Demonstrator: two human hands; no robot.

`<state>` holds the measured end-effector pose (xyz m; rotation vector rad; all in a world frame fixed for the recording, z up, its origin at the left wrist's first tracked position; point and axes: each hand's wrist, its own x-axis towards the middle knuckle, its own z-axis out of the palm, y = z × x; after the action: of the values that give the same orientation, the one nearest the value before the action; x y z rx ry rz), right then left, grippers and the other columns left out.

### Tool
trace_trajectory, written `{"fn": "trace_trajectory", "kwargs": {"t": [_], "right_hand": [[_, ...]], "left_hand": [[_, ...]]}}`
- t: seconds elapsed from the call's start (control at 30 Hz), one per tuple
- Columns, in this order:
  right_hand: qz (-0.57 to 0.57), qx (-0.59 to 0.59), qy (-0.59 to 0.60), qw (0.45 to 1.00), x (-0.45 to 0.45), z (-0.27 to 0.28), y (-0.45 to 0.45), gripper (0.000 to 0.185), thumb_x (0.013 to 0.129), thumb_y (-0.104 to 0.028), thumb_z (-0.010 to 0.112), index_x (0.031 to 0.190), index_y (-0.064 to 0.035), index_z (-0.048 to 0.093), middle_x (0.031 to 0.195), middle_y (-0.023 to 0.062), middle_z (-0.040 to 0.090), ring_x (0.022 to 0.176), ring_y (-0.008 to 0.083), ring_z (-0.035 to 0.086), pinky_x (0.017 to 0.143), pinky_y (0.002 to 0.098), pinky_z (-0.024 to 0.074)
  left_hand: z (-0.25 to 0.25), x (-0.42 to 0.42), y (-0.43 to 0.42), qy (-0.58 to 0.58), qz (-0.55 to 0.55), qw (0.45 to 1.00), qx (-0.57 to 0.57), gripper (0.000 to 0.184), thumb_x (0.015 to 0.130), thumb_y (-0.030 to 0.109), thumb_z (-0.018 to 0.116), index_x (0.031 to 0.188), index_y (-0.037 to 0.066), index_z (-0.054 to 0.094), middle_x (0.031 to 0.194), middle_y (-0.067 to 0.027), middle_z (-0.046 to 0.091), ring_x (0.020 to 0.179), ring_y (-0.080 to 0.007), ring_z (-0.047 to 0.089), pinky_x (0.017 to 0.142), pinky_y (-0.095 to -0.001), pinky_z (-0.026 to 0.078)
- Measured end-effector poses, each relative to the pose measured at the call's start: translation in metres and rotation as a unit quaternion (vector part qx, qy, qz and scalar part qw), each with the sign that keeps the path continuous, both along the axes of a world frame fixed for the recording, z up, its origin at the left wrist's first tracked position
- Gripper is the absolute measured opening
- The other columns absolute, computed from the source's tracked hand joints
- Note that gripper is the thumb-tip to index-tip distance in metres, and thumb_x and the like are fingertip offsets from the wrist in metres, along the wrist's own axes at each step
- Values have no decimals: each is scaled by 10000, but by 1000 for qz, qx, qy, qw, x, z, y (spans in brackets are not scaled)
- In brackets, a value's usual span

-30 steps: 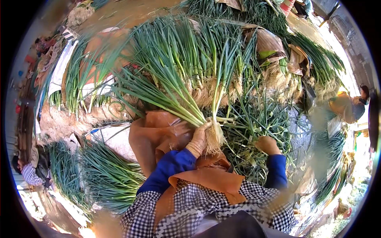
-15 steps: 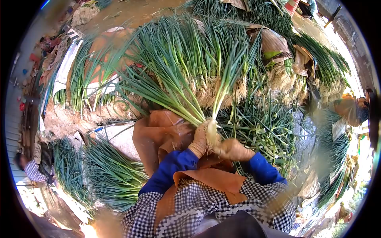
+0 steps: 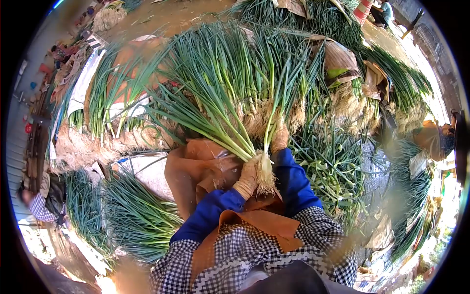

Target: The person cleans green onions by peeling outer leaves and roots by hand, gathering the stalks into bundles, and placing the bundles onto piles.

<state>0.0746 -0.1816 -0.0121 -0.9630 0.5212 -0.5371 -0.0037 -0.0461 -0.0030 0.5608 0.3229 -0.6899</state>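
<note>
My left hand (image 3: 248, 177) is wrapped round the lower stalks of a bunch of green onions (image 3: 227, 132), just above its pale roots (image 3: 265, 177). The long leaves fan up and to the left, with one stalk group leaning right. My right hand (image 3: 280, 137) is beside the upright stalks, its fingers closed near them; what it grips is partly hidden. A brown apron (image 3: 196, 164) covers my lap under the bunch. Beyond my hands stands a row of green onions (image 3: 215, 63) with roots toward me.
Loose leaves and trimmings (image 3: 333, 166) lie to the right. Another pile of green onions (image 3: 137, 215) is at the left, with rooted bundles (image 3: 103, 117) behind it. A person (image 3: 41, 203) is at the far left, another (image 3: 384, 13) at the upper right.
My right hand has moved from the trimmings at the right to the roots, then up and forward beside the stalks. My left hand has kept its hold on the bunch.
</note>
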Motion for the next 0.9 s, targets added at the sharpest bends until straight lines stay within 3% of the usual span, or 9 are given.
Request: {"fn": "trace_trajectory", "kwargs": {"t": [0.1, 0.27, 0.4, 0.47, 0.53, 0.57, 0.7, 0.83, 0.9], "right_hand": [[-69, -110, 129, 983, -14, -21, -8, 288, 906, -323, 496, 781, -73, 565, 645, -15, 521, 529, 81, 452, 455, 254, 359], [224, -423, 245, 843, -135, 47, 5, 359, 885, -291, 520, 654, -18, 536, 534, -18, 465, 464, 132, 423, 448, 297, 368], [243, -193, 309, 899, -236, 81, -48, 311, 866, -277, 563, 688, -24, 596, 589, 54, 578, 511, 147, 523, 491, 291, 417], [273, -376, 456, 759, -261, 65, -108, 396, 848, -391, 557, 725, -18, 610, 631, 99, 612, 567, 194, 583, 544, 316, 452], [347, -677, 520, 387, -254, 66, -122, 535, 818, -537, 505, 761, -18, 622, 699, 135, 634, 659, 266, 627, 622, 372, 486], [368, -665, 536, 366, -240, 67, -123, 617, 795, -613, 452, 910, -32, 624, 835, 184, 640, 796, 318, 629, 714, 418, 489], [353, -302, 183, 866, -124, 81, -42, 490, 920, -377, 378, 1222, -1, 464, 1155, 173, 547, 1084, 248, 513, 941, 327, 375], [403, -347, 251, 809, -86, 66, 3, 497, 887, -470, 424, 1092, -44, 575, 993, 146, 611, 903, 233, 585, 773, 348, 454], [279, -503, 247, 780, -90, 59, 9, 385, 857, -442, 498, 919, -99, 663, 755, 141, 635, 693, 274, 614, 663, 348, 480]], "left_hand": [[-6, 3, -1, 33, -3, 999, 18, 166, 859, 146, 513, 962, 40, 588, 834, -51, 599, 722, -161, 581, 629, -267, 494], [-8, 7, 4, 8, -24, 1000, -16, 183, 858, 148, 502, 973, 31, 585, 826, -51, 594, 718, -152, 572, 634, -253, 487], [6, 11, 9, 2, -25, 982, -190, 192, 873, 144, 517, 1004, 24, 589, 815, -54, 595, 705, -131, 568, 596, -229, 479], [8, 13, 9, -6, -16, 992, -128, 214, 874, 147, 517, 1019, 4, 585, 811, -48, 594, 697, -135, 561, 591, -230, 474], [6, 14, 7, -31, -11, 995, -93, 224, 871, 146, 522, 1010, -20, 579, 812, -46, 594, 690, -138, 555, 591, -243, 473], [-4, 15, 6, -32, -18, 994, -99, 227, 869, 139, 522, 1005, -36, 573, 803, -43, 590, 685, -141, 551, 609, -256, 474], [17, 12, 5, 64, -20, 992, -103, 176, 834, 155, 507, 921, 21, 582, 722, -62, 584, 576, -179, 570, 512, -274, 501], [0, 12, 5, 26, 26, 998, 41, 174, 826, 109, 501, 934, 5, 587, 780, -95, 604, 666, -193, 598, 590, -274, 518], [-8, 9, 5, -224, -9, 952, 208, 194, 829, 113, 506, 962, -3, 586, 801, -101, 610, 709, -199, 604, 636, -276, 517]]}}
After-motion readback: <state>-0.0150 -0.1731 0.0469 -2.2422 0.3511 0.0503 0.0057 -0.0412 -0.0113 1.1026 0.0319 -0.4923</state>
